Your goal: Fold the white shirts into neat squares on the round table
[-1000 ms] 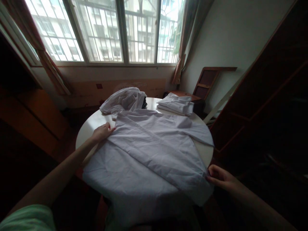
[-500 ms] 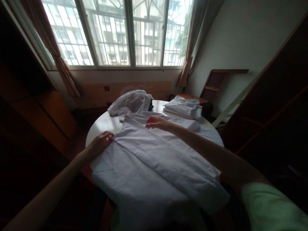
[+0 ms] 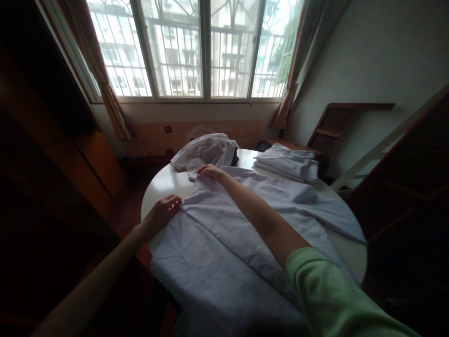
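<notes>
A white shirt [image 3: 245, 234] lies spread flat over a round white table [image 3: 163, 185], its lower part hanging over the near edge. My left hand [image 3: 163, 213] pinches the shirt's left edge. Reaching across the cloth, my right hand [image 3: 210, 172] rests on the shirt's far left corner near the collar, fingers on the fabric; a green sleeve covers that upper arm.
A crumpled white garment [image 3: 205, 150] lies at the table's far side, with a dark object beside it. A stack of folded white shirts [image 3: 286, 163] sits at the far right. Wooden furniture stands left and right; a barred window is behind.
My right hand left the shirt's lower right edge and reached across to its far left corner. My left hand stayed on the left edge. The view shifted left.
</notes>
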Motion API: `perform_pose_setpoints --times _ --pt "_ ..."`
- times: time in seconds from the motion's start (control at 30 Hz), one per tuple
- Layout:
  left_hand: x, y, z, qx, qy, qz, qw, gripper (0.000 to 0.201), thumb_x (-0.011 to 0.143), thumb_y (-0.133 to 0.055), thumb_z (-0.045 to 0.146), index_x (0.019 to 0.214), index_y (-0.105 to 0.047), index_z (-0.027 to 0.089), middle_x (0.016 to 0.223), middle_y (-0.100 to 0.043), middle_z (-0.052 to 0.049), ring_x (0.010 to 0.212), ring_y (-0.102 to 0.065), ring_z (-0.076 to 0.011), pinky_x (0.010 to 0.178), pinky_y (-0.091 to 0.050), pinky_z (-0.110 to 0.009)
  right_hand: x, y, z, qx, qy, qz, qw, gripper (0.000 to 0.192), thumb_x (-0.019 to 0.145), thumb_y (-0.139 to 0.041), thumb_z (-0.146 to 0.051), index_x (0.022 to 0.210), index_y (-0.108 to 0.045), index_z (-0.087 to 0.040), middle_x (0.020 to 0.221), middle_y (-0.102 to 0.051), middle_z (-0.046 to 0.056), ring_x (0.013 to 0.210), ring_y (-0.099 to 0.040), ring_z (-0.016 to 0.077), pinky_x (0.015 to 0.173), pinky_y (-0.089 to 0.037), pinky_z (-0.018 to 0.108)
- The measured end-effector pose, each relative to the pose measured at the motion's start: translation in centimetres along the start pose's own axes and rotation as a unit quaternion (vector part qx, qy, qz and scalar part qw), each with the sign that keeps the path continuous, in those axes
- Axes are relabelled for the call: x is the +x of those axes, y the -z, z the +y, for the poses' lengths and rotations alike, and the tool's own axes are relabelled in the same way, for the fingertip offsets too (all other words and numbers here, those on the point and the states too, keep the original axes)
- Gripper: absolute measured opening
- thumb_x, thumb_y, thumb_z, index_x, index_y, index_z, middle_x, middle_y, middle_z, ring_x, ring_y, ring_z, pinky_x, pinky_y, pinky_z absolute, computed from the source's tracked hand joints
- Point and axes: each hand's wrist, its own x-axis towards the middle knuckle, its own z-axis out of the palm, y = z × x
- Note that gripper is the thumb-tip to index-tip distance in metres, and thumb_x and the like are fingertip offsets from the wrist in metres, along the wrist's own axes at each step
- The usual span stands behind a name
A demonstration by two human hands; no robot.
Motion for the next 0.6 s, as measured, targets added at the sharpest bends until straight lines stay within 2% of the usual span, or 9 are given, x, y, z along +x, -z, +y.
perform_pose_setpoints --times 0.13,0.37,0.5,0.6 --pt "0.0 0.2 0.3 -0.003 0.003 0.004 1.0 0.014 0.085 -0.043 0.02 0.081 -0.056 0.018 0.084 -0.058 -0.003 0.066 -0.054 -0.0111 0.06 -0.044 -0.023 0.9 0.1 0.0 -0.005 0.012 0.024 1.0 0.023 0.069 -0.052 -0.002 0.087 -0.067 -0.004 0.055 -0.058 -0.002 0.06 -0.05 0.0097 0.067 -0.041 0.022" --pt "0.3 0.7 0.8 0.039 0.029 0.021 0.999 0.011 0.079 -0.047 0.014 0.071 -0.053 0.019 0.082 -0.057 -0.004 0.071 -0.056 -0.0143 0.066 -0.047 -0.027 2.0 0.0 0.8 -0.066 0.053 0.055 0.995 0.03 0.07 -0.053 -0.004 0.098 -0.065 -0.008 0.082 -0.066 0.005 0.081 -0.056 0.0167 0.078 -0.042 0.027" --pt "0.4 0.7 0.6 0.053 -0.012 0.004 0.999 0.012 0.081 -0.045 0.017 0.074 -0.054 0.019 0.097 -0.061 -0.007 0.09 -0.058 -0.0189 0.08 -0.046 -0.032 2.0 -0.6 2.4 -0.117 0.092 0.064 0.987 0.041 0.065 -0.059 -0.001 0.105 -0.06 -0.009 0.113 -0.059 0.01 0.104 -0.05 0.0193 0.092 -0.035 0.028" --pt "0.4 0.5 0.3 0.048 -0.002 -0.008 0.999 0.011 0.082 -0.044 0.018 0.081 -0.055 0.019 0.092 -0.062 -0.007 0.086 -0.059 -0.0184 0.077 -0.048 -0.031 2.1 -0.7 3.1 -0.18 0.117 0.094 0.972 0.047 0.069 -0.063 -0.007 0.115 -0.053 -0.008 0.125 -0.051 0.013 0.111 -0.045 0.0184 0.095 -0.031 0.026"
